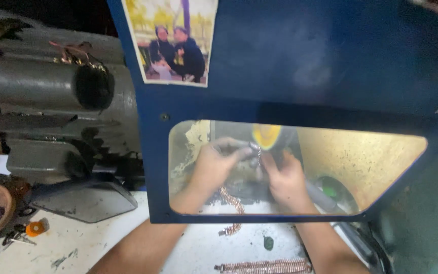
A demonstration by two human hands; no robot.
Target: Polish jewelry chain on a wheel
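Behind the blue guard's window (300, 106), the left hand (214, 162) and right hand (285, 177) are pinching a copper chain (231, 200) against the yellow wheel (266, 134); its tail is dangling nearer; another chain (264, 266) is lying nearest, seemingly waiting.

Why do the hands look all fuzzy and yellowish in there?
Head view: the left hand and right hand sit behind a smudged clear window in the blue metal guard, lit warm inside; the coppery chain blurs too, and the grey motor is dim.

A rectangular colour photo print (172, 40) is stuck on the blue guard panel (305, 56).
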